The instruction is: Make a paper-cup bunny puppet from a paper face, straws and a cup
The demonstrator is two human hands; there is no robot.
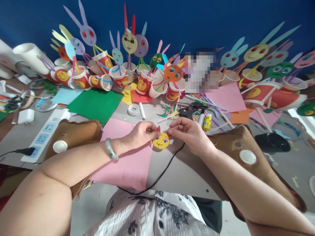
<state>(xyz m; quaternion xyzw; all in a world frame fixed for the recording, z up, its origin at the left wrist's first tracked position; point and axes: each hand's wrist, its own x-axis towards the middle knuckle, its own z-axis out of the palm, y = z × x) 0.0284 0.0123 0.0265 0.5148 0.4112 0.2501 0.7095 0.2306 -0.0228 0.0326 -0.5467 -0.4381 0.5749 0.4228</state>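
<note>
A round yellow paper face (pixel 161 141) with drawn eyes and a smile is between my two hands, above the grey table. My left hand (pixel 142 135) is closed in a pinch on the face's upper left edge, where a small red paper ear (pixel 158 128) sticks up. On the other side my right hand (pixel 188 133) pinches at the upper right edge; a bit of red shows at its fingertips, the rest hidden by the fingers. Pink paper (pixel 128 164) lies under my left wrist.
Paper cups with rabbit-like faces (pixel 129 42) line the back. Brown cushions (pixel 71 132) lie at both sides. A black cable (pixel 167 167) crosses the front. A glue stick (pixel 207 122), tape roll (pixel 133 109), power strip (pixel 41 136) and green paper (pixel 95 103) lie around.
</note>
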